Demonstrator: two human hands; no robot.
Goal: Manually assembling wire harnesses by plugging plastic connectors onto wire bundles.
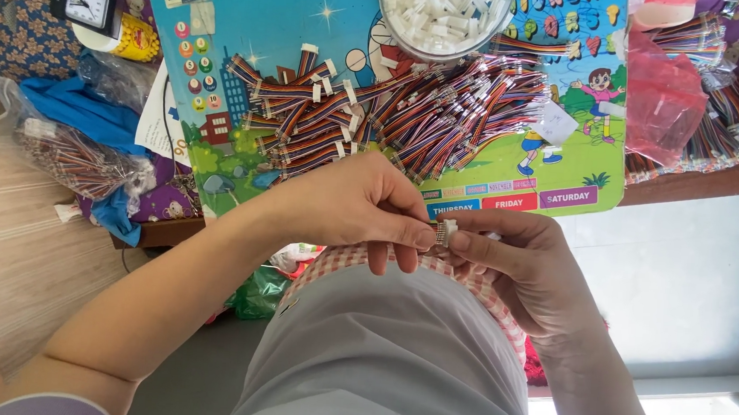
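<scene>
I can't make out the small connector (pixel 446 231) pinched between my left hand (pixel 357 207) and right hand (pixel 524 272); fingers cover most of it. The bowl of white plugs (pixel 443 14) runs off the top edge, and the wire bundles (pixel 726 101) off the right.

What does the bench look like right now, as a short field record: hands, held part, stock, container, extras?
left hand: pinches one end of the cable piece
right hand: grips the other side of it
cable piece: small, white-tipped, held between both hands above the lap
wire pile: striped ribbon wires spread on the mat
mat: colourful cartoon board
bowl: holds white connectors
clock: far left corner
red bag: right of the pile
</scene>
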